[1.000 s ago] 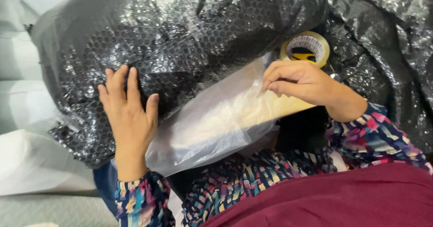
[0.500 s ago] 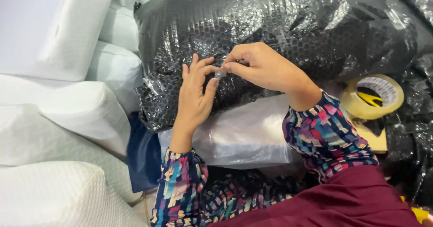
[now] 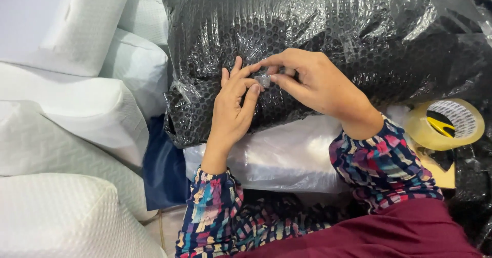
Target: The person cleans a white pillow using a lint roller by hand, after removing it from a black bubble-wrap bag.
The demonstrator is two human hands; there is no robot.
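A big bundle wrapped in black bubble wrap (image 3: pixel 318 37) fills the upper middle of the head view. My left hand (image 3: pixel 233 109) lies flat on its lower front with fingers spread, fingertips touching a small clear bit of tape or film (image 3: pixel 263 80). My right hand (image 3: pixel 312 83) pinches that same small piece between thumb and forefinger against the wrap. Below the bundle sits a clear plastic bag (image 3: pixel 292 155). A roll of clear tape (image 3: pixel 451 124) lies to the right of my right forearm.
Several white foam-wrapped packages (image 3: pixel 66 130) are stacked on the left. A dark blue item (image 3: pixel 164 171) shows between them and the plastic bag. More black wrap lies at the right edge, and a brown card piece (image 3: pixel 443 173) sits under the tape roll.
The view swung right to left, so the bundle sits further right. My right hand left the plastic bag by the tape roll and joined my left hand on the black wrap, pinching a small piece.
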